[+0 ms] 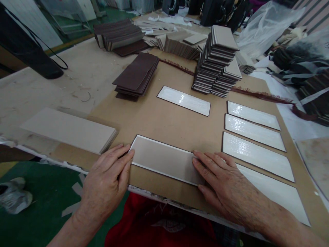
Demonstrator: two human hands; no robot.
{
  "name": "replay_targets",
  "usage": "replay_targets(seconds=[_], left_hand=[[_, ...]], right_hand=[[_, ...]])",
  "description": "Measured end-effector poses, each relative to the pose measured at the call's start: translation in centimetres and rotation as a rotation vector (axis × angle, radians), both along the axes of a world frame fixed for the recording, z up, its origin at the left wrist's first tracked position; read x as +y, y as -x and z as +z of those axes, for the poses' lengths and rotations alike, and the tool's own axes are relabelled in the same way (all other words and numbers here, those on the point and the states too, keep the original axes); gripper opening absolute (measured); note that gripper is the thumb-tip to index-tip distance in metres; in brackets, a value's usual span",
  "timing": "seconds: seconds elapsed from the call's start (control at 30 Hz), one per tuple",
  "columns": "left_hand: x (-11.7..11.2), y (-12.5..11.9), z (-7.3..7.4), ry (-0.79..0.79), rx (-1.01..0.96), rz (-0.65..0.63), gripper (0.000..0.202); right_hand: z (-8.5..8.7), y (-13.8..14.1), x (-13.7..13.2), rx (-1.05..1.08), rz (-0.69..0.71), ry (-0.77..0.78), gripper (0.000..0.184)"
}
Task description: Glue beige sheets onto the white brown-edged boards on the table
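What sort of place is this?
Probably a workshop or small factory: the worktable holds a tall stack of similar panels, a pile of dark brown sheets and several glossy white strips laid out side by side.

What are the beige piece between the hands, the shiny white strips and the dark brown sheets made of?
The beige piece looks like matte cardboard or fibreboard: plain, flat and straight-edged. The white strips seem coated, perhaps with wet glue: they glint in streaks. What's underneath is hidden. The brown sheets could be leather or imitation leather: thin, dull and slightly wavy-edged.
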State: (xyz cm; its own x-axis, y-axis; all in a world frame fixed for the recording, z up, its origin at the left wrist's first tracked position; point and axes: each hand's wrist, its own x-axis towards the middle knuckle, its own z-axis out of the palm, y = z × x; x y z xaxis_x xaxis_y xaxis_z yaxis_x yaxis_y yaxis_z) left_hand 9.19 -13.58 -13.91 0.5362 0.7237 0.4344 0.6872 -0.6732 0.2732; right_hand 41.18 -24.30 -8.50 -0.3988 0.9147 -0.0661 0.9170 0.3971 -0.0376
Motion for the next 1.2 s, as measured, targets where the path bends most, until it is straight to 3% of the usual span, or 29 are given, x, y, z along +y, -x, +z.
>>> replay_targets(seconds=[0.17,0.33,0.43,0.63,0.97,1.2], left_hand=[[-0.2,0.0,0.3,-0.057,0.118,0.037,0.03],[0.3,-0.2,1.4,-0.07,0.296,-0.09,0.032],[0.2,-0.6,2.4,-0.07,0.325,-0.067,0.031],[-1.3,-2.1,3.8,-0.106,0.511,-0.048,0.079],[-1.3,-1.6,3.0,-0.127,0.545,-0.059,0.079],[-1.0,-1.0,2.8,-0.121,0.541,-0.086,0.071]], right_hand=[[-0.1,0.5,0.1,0.004,-0.029,-0.051,0.044],[0.4,1.4,0.5,-0.014,-0.007,-0.031,0.038],[1.1,2.2,0.8,-0.027,-0.013,-0.003,0.037],[1.5,3.6,0.9,0.004,-0.027,0.025,0.047],[-0.2,1.8,-1.4,-0.011,-0.053,-0.047,0.05],[1.0,-0.9,-2.4,0.048,-0.034,-0.166,0.05]])
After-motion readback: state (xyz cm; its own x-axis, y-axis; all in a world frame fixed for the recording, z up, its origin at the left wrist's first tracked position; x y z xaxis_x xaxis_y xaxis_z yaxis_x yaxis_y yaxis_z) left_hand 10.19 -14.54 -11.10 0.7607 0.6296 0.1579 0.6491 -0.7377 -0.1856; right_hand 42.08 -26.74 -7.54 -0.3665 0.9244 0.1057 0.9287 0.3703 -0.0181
